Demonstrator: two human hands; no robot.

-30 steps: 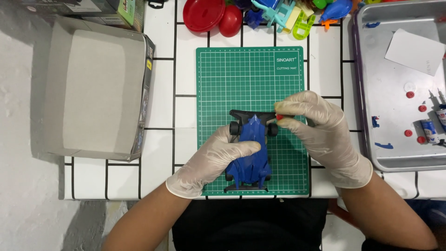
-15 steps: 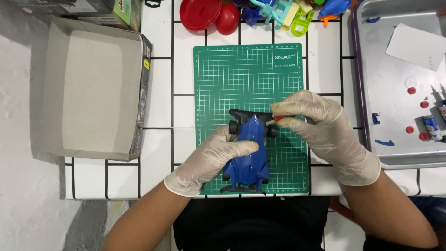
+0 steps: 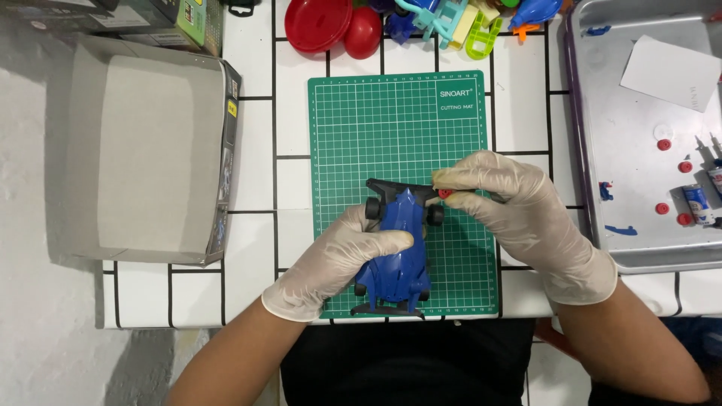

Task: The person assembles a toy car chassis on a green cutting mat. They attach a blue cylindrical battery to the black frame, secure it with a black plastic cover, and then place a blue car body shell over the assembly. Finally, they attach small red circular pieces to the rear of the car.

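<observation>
A blue toy race car with black wheels and black wings lies on a green cutting mat. My left hand, in a pale glove, grips the car's body from the left. My right hand, also gloved, pinches a small red round part at the car's front right wheel. A thin dark tool seems to lie under the right fingers, mostly hidden.
An open grey cardboard box sits to the left. A metal tray on the right holds small red parts, blue bits, a paper slip and small tubes. Red bowls and colourful plastic toys lie behind the mat.
Both hands and the car stay in nearly the same place; the right fingers keep the red part at the front wheel.
</observation>
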